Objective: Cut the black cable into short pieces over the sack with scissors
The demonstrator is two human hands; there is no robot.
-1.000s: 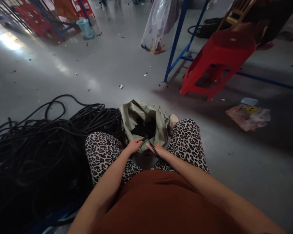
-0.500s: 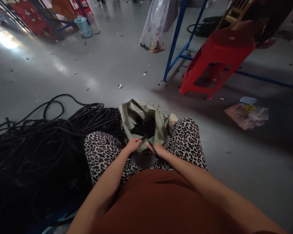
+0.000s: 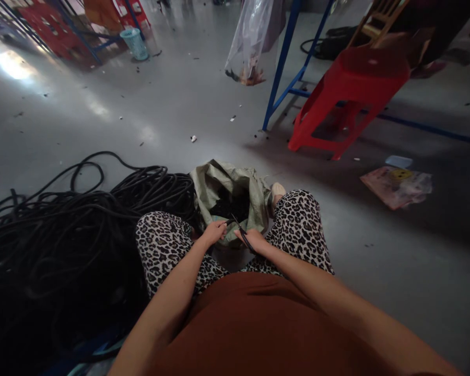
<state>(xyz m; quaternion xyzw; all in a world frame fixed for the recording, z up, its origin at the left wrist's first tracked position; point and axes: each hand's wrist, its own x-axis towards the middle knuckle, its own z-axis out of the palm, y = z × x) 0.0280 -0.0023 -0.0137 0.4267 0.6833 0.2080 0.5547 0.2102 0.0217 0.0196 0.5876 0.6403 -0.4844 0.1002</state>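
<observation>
Over the near rim of a greenish woven sack (image 3: 258, 201), my left hand (image 3: 215, 233) is closed on a short piece of black rubber strip (image 3: 230, 221). My right hand (image 3: 254, 241) is wrapped round the handles of black-handled scissors (image 3: 243, 232), whose blades point up and left at the strip's end. Inside the sack lies a heap of small dark pieces (image 3: 235, 203). To my left a big tangle of long black rubber cords (image 3: 113, 203) spreads over the floor, reaching up to the sack's side.
A red plastic stool (image 3: 348, 94) stands at the right beside a blue metal frame (image 3: 282, 68). From the frame hangs a clear plastic bag (image 3: 250, 42). A flat plastic packet (image 3: 395, 185) lies on the floor at right, and a light blue basket (image 3: 134, 44) stands at the far left.
The scissors' blades look spread apart now, where they were closer together before. Both hands keep nearly the same place over the sack.
</observation>
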